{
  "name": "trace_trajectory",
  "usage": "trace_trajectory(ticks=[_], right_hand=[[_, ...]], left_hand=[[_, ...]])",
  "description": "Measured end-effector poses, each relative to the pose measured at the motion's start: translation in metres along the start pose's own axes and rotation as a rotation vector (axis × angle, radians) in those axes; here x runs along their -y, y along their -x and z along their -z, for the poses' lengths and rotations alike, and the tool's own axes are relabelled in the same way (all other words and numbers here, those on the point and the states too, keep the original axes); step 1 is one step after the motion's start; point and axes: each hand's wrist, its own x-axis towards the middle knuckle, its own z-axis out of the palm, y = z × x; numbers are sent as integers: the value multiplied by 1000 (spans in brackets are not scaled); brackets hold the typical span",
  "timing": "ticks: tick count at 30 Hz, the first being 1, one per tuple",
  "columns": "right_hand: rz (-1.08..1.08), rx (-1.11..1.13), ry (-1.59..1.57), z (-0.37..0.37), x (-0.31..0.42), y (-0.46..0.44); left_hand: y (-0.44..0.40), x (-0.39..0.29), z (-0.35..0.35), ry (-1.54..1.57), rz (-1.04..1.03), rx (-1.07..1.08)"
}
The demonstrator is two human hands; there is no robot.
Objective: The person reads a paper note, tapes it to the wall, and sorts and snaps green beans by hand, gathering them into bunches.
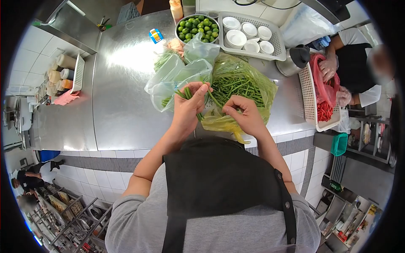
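My left hand [188,105] is closed around a small bunch of long green beans [200,116], their ends showing above and below the fingers. Close by on the right, my right hand [244,113] pinches the end of a green bean [215,100] that slants down between the two hands. Behind it, a yellowish plastic bag [270,90] lies open with many more green beans [240,89] inside. A clear plastic bag [162,82] with some cut green pieces sits beyond my left hand.
A bowl of green limes [197,28] and a white basket of small white bowls [276,42] stand at the back. A steel jug [291,61] is at right. There, a gloved co-worker handles a red bag [327,84] over a basket of red chillies [325,111].
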Motion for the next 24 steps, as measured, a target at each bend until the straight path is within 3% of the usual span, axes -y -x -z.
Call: trace_trajectory(ticks=[9, 11, 13, 17, 19, 24], right_hand=[[-72, -134, 339, -16, -50, -14], [-77, -168, 416, -13, -61, -12], [-262, -133, 593, -8, -61, -11], [-360, -84, 476, 3, -35, -18], [-72, -227, 79, 0, -23, -20], [193, -305, -117, -12, 10, -31]], left_hand=[[4, 18, 0, -65, -50, -29], [1, 13, 0, -160, -172, -31], [0, 3, -2, -186, -163, -33], [1, 1, -1, -257, -122, -38], [3, 6, -1, -267, -111, -36], [5, 13, -6, -326, -109, 1]])
